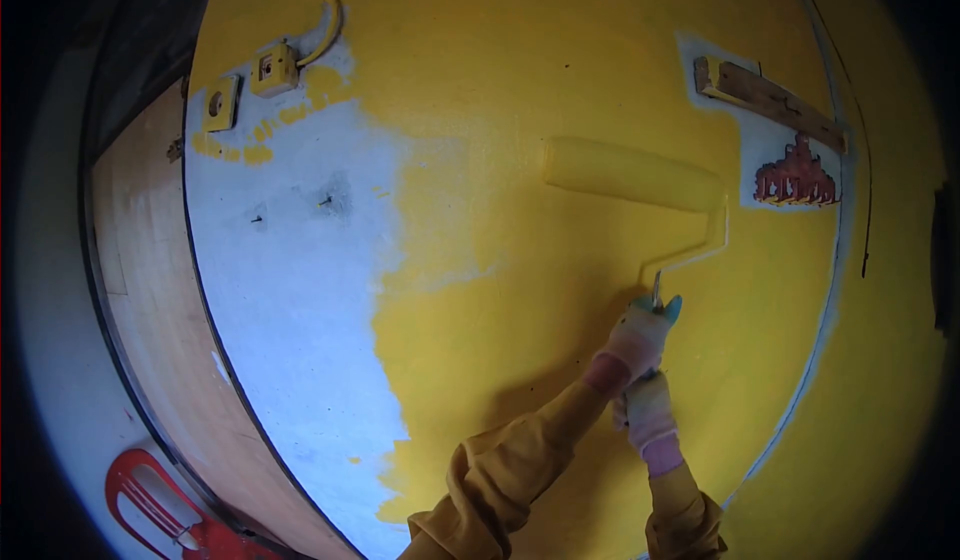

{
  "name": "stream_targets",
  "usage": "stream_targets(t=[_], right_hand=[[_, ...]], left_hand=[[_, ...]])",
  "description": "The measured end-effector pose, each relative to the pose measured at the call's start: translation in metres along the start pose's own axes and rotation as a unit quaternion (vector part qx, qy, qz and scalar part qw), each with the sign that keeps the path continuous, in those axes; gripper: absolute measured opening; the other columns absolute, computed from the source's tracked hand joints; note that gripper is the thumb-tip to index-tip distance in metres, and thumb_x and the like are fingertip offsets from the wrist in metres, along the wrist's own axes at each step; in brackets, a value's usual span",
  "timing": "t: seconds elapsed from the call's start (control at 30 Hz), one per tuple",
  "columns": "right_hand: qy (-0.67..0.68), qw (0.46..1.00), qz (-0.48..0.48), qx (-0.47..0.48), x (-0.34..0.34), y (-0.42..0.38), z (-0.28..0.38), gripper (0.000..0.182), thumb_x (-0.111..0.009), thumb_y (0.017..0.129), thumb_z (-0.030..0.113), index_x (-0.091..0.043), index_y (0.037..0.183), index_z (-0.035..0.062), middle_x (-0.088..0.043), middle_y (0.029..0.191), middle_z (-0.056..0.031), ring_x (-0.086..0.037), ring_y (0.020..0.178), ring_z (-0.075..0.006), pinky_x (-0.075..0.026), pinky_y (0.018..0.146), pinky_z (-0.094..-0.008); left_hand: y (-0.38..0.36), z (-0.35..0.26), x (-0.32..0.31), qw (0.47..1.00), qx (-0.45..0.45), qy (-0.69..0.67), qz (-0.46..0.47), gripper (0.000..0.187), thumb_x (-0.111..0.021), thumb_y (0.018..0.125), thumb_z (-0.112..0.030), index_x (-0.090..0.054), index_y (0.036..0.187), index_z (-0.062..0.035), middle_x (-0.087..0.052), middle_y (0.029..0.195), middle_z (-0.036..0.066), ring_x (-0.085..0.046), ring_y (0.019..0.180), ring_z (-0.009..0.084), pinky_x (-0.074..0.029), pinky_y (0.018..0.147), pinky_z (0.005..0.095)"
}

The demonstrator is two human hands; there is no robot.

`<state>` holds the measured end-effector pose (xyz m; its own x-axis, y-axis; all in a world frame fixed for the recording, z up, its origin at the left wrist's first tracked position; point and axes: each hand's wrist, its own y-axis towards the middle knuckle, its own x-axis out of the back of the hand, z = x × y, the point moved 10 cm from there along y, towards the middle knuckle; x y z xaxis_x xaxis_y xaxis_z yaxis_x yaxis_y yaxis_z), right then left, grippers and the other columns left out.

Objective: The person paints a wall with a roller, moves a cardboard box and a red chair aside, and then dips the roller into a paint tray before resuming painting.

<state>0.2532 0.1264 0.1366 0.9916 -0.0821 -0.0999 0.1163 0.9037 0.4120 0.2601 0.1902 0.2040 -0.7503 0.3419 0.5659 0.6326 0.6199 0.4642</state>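
A paint roller (632,175) coated in yellow lies against the wall (560,90), its sleeve slanting slightly down to the right. Its thin wire frame bends down to a handle mostly hidden by my gloves. My left hand (638,338), in a pale glove with teal fingertips, is closed round the upper handle. Just below, my right hand (648,407), also gloved, is wrapped round the lower part. Yellow paint covers the wall around the roller; a pale blue-white patch (290,290) spreads to the left with a ragged edge.
At upper left are a yellow-smeared switch box (274,68) with a cable and a socket (221,103). Nails (325,201) stick out of the pale patch. A wooden block (770,100) and a dark red motif (797,175) are on the right. A red plastic chair (150,495) stands lower left, beside a wooden door (150,230).
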Motion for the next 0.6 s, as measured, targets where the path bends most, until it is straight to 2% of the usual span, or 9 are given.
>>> stream_targets(t=[0.13,0.2,0.27,0.33,0.37,0.4,0.5,0.53,0.6], right_hand=[[-0.099,0.992,-0.053,-0.051,0.000,-0.049,-0.041,0.020,-0.051,0.076,0.015,-0.041,0.060,0.0080,-0.040,0.045,-0.0024,-0.042,0.036,-0.0150,-0.034,0.034,-0.0282],[-0.008,0.992,-0.078,-0.100,-0.005,-0.055,-0.039,0.017,-0.052,0.074,0.012,-0.042,0.061,0.0070,-0.042,0.046,-0.0032,-0.045,0.037,-0.0159,-0.035,0.035,-0.0283],[0.082,0.980,-0.102,-0.148,0.001,-0.048,-0.052,0.015,-0.052,0.072,0.010,-0.043,0.061,0.0060,-0.045,0.046,-0.0040,-0.048,0.038,-0.0167,-0.037,0.035,-0.0284],[-0.553,0.795,-0.004,0.250,-0.026,-0.021,-0.005,0.012,-0.053,0.071,0.009,-0.044,0.063,0.0046,-0.048,0.048,-0.0047,-0.050,0.039,-0.0172,-0.037,0.035,-0.0285],[-0.249,0.948,-0.057,0.188,0.001,-0.011,-0.005,0.011,-0.053,0.070,0.008,-0.044,0.066,0.0040,-0.048,0.049,-0.0054,-0.049,0.039,-0.0174,-0.036,0.035,-0.0293],[-0.251,0.948,-0.056,0.187,0.001,-0.015,0.000,0.011,-0.053,0.070,0.008,-0.044,0.066,0.0040,-0.048,0.049,-0.0054,-0.049,0.039,-0.0174,-0.036,0.035,-0.0293],[-0.628,0.744,-0.018,0.227,-0.033,-0.044,0.013,0.010,-0.061,0.063,0.012,-0.053,0.068,0.0105,-0.051,0.052,-0.0014,-0.051,0.045,-0.0187,-0.039,0.045,-0.0296],[-0.300,0.948,-0.087,0.063,-0.003,-0.043,-0.003,0.009,-0.056,0.068,0.011,-0.047,0.069,0.0078,-0.046,0.050,-0.0024,-0.047,0.041,-0.0183,-0.037,0.039,-0.0301],[0.083,0.981,-0.142,-0.107,0.006,-0.047,-0.033,0.010,-0.051,0.073,0.009,-0.042,0.071,0.0051,-0.041,0.048,-0.0034,-0.042,0.036,-0.0179,-0.034,0.034,-0.0307]], left_hand=[[-0.064,-0.027,-0.037,0.868,-0.193,0.451,-0.079,0.050,-0.056,0.068,-0.008,-0.043,0.117,-0.0062,-0.052,0.078,0.012,-0.052,0.066,0.0233,-0.042,0.054,0.0315],[-0.069,0.032,-0.030,0.965,0.098,-0.232,-0.071,0.020,-0.050,0.085,-0.028,-0.046,0.076,-0.0115,-0.031,0.045,-0.004,-0.031,0.032,0.0112,-0.022,0.031,0.0264],[-0.058,0.027,-0.014,0.960,0.101,-0.237,-0.110,0.026,-0.051,0.085,-0.028,-0.041,0.066,-0.0139,-0.030,0.041,-0.005,-0.028,0.029,0.0112,-0.019,0.029,0.0276],[-0.041,-0.007,-0.003,0.943,0.084,-0.317,-0.047,0.027,-0.048,0.086,-0.030,-0.041,0.064,-0.0161,-0.029,0.042,-0.005,-0.028,0.029,0.0106,-0.018,0.030,0.0274],[-0.040,-0.013,-0.002,0.929,0.120,-0.347,-0.043,0.029,-0.044,0.086,-0.034,-0.041,0.063,-0.0172,-0.028,0.041,-0.006,-0.026,0.029,0.0109,-0.018,0.030,0.0269],[-0.043,-0.017,-0.005,0.928,0.120,-0.349,-0.043,0.029,-0.044,0.086,-0.034,-0.041,0.063,-0.0172,-0.028,0.041,-0.006,-0.026,0.029,0.0109,-0.018,0.030,0.0269],[-0.055,0.009,-0.022,0.915,0.173,-0.363,-0.040,0.030,-0.039,0.087,-0.036,-0.043,0.064,-0.0178,-0.029,0.041,-0.006,-0.026,0.029,0.0113,-0.018,0.030,0.0263],[-0.053,0.028,-0.043,0.884,0.166,-0.437,0.024,0.030,-0.039,0.086,-0.037,-0.042,0.063,-0.0182,-0.030,0.040,-0.006,-0.026,0.029,0.0115,-0.018,0.030,0.0267],[-0.048,0.025,-0.055,0.845,0.155,-0.504,0.088,0.030,-0.039,0.085,-0.038,-0.042,0.063,-0.0186,-0.030,0.040,-0.007,-0.026,0.029,0.0117,-0.019,0.031,0.0271]])
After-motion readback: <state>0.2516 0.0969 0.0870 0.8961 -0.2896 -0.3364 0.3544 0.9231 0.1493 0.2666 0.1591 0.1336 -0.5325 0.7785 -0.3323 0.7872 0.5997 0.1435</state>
